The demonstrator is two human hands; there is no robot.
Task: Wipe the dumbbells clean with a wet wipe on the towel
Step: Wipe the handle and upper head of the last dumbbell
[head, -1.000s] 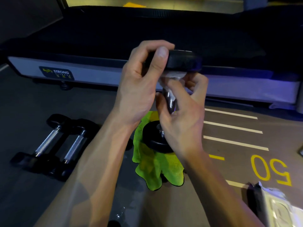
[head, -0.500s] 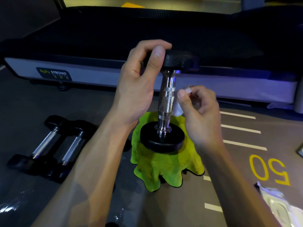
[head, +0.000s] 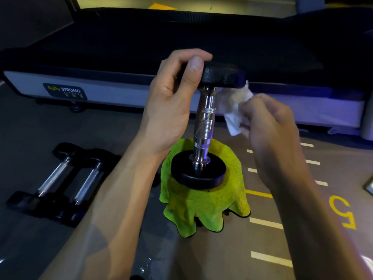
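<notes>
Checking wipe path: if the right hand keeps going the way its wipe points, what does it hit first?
Probably the upright dumbbell: the right hand aims its wet wipe up-left at the top head's underside. Depth unclear.

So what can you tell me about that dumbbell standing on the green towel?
The dumbbell stands upright, its lower black disc on the bunched green towel. Two round, matte black ends are joined by a shiny metal handle with knurled bands. The left hand grips the upper disc from the side. The wet wipe, held in the right hand, sits just right of the handle, below the upper disc.
</notes>
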